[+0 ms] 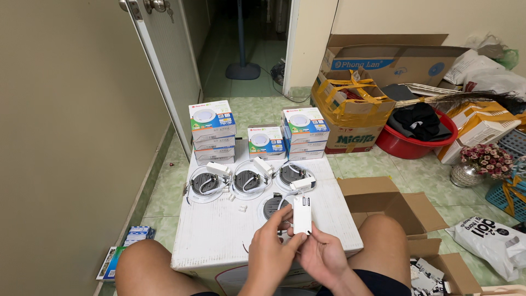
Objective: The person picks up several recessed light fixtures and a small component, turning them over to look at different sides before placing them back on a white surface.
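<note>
While both hands grip it, white driver box [302, 215] upright, long axis vertical

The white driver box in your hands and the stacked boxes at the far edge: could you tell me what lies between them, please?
In the head view, round downlights with wired white drivers lie face down on the white carton between the driver box and the stacked boxes.

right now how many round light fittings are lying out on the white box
4. Three lie in a row at the far side: left, middle, right. The fourth lies nearer, partly hidden behind the white driver box held in both hands.
</note>
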